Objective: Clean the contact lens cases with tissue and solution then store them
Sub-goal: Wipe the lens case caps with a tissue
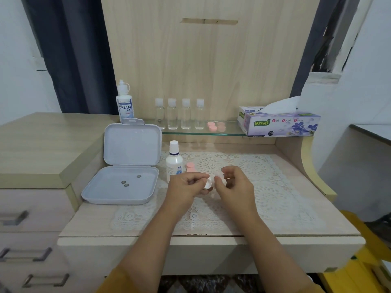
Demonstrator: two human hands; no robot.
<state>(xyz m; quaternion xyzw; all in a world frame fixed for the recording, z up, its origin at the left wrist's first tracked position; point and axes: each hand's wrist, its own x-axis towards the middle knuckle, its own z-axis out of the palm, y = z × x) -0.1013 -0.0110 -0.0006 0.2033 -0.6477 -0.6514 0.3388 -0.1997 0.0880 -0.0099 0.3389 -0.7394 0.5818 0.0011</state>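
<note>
The left hand (pixel 186 185) is pinching a small round white plastic lens case (pixel 207 184) just above the lacy surface (pixel 275 187). The right hand (pixel 234 182) is sitting just beside it, fingers curled round a little white tissue piece (pixel 220 179). The case is lying between both hands, nearer the left. Fingers are hiding most of it.

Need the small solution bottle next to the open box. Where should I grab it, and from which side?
Grip the small solution bottle round its wide body, below the narrow white cap, probably coming from above the front. It stands upright, with the open box close on its left, pink lens case caps on its right, and the left hand right in front.
</note>
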